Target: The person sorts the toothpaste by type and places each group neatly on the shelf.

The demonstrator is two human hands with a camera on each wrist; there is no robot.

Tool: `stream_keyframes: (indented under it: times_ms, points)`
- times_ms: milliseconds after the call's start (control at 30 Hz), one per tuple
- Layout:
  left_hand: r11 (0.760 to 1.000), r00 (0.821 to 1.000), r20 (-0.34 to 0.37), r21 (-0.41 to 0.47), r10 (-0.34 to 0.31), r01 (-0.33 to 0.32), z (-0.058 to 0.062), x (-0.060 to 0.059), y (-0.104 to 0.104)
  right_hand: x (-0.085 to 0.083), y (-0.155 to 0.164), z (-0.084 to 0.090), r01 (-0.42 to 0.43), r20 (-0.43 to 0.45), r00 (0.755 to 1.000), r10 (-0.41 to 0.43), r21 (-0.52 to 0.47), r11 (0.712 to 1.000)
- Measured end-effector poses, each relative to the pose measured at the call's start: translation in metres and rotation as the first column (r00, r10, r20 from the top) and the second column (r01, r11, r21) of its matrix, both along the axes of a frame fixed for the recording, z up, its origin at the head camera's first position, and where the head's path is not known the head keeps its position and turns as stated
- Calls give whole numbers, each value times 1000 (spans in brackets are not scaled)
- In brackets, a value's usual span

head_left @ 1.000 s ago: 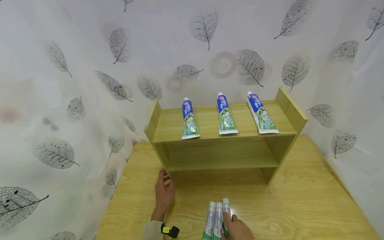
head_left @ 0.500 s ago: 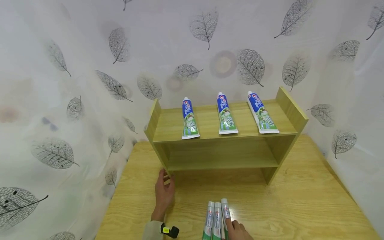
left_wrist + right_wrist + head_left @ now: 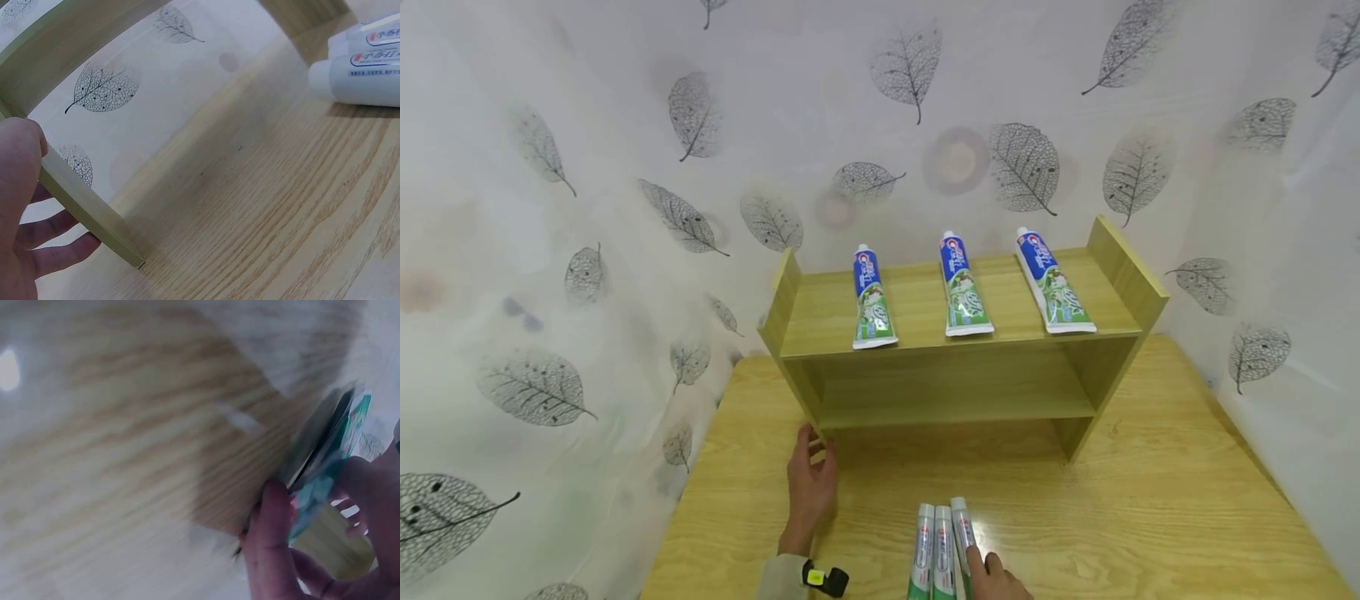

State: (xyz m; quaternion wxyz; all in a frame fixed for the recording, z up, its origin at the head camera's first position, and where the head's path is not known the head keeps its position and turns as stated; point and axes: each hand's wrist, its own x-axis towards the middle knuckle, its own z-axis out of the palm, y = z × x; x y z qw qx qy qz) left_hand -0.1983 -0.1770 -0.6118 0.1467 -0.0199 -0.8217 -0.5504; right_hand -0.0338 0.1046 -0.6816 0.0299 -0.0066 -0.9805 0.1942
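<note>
Toothpaste tubes (image 3: 942,550), three side by side, lie on the counter (image 3: 1150,517) in front of the wooden shelf (image 3: 955,367), long axes running away from the person, caps toward the shelf. Right hand (image 3: 996,579), the nearer, lies at their near end with fingers curled round the rightmost tube. Left hand (image 3: 810,487), well to the left, holds the shelf's left upright between thumb and relaxed fingers.

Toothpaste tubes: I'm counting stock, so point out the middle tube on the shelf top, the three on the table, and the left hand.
middle tube (image 3: 964,292), head view, printed body.
three tubes (image 3: 942,542), head view, middle tube's body.
left hand (image 3: 810,487), head view, back of hand.
</note>
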Motion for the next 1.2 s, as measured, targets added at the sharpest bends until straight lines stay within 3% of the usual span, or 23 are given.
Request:
stream_keyframes:
  times_ms: [100, 233, 400, 567, 667, 767, 800, 1000, 1200]
  points:
    - [1000, 1000, 1, 3, 0, 0, 1, 1, 1, -5, 10, -9, -12, 37, 999, 12, 2, 1000]
    - [1000, 1000, 7, 3, 0, 0, 3, 1, 2, -11, 20, -14, -33, -78, 996, 33, 5, 999]
    - [1000, 1000, 19, 1, 0, 0, 1, 0, 1, -14, 28, -7, -80, -188, 980, 72, -35, 996]
    - [1000, 1000, 13, 4, 0, 0, 0, 1, 1, -15, 34, -1, -142, -313, 944, 106, -94, 985]
    - [1000, 1000, 9, 7, -4, 4, 0, 1, 1, -17, 38, 4, -149, -409, 908, 94, -103, 983]
    - [1000, 1000, 7, 9, -7, 7, 0, 1, 1, -16, 40, 24, -150, -481, 874, 77, -117, 982]
    - [1000, 1000, 8, 11, -8, 7, 0, 0, 1, -16, 40, 35, -158, -518, 852, 75, -118, 980]
    - [1000, 1000, 6, 10, -6, 5, 0, 0, 1, -14, 45, 97, -153, -594, 802, 60, -107, 982]
    - [1000, 1000, 2, 12, -3, 3, 1, 1, 1, -21, 57, 123, -181, -669, 740, 66, -104, 978]
